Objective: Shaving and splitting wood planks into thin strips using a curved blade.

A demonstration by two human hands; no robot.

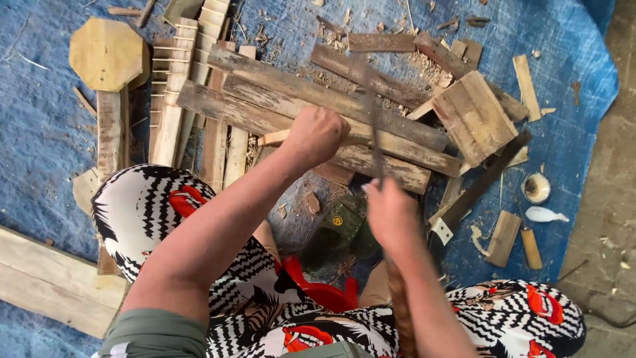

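My left hand [317,134] is closed around a short pale wooden stick [273,138], holding it down on a pile of weathered grey planks [298,99]. My right hand [392,213] grips the handle of a long thin blade [373,119]. The blade is blurred by motion and reaches up across the planks, just right of my left hand. Both hands work above my knees, which are in black-and-white patterned shorts with red shapes [142,202].
A blue tarp [40,126] covers the ground, strewn with chips and offcuts. An octagonal wooden piece [106,53] and a slatted strip [169,86] lie at left. A square board [474,116], dark plank [483,182] and small white bowl [535,188] lie at right. A pale beam [46,278] lies lower left.
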